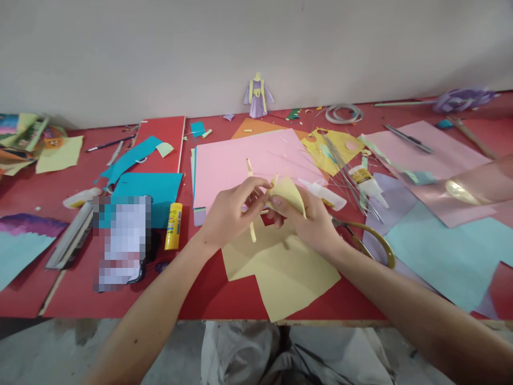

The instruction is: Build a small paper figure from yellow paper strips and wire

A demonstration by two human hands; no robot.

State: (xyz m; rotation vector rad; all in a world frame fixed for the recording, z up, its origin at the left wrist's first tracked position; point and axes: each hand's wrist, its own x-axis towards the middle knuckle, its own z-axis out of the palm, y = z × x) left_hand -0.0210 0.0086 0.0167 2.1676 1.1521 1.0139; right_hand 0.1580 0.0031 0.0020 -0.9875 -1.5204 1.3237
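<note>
The pale yellow paper piece (290, 193) is found raised above the tabletop (204, 291), grasped between thumb and fingers of the right hand (315, 222), its longer visible edge sloping from upper left to lower right. The left hand (234, 209) is pinched at the piece's left edge, so the paper lies to the right of that grip, with its broad face nearer the right hand. Not verifiable: the paper's underside, the fingers behind it, and whether the narrow yellow strip (253, 233) touches the left hand.
</note>
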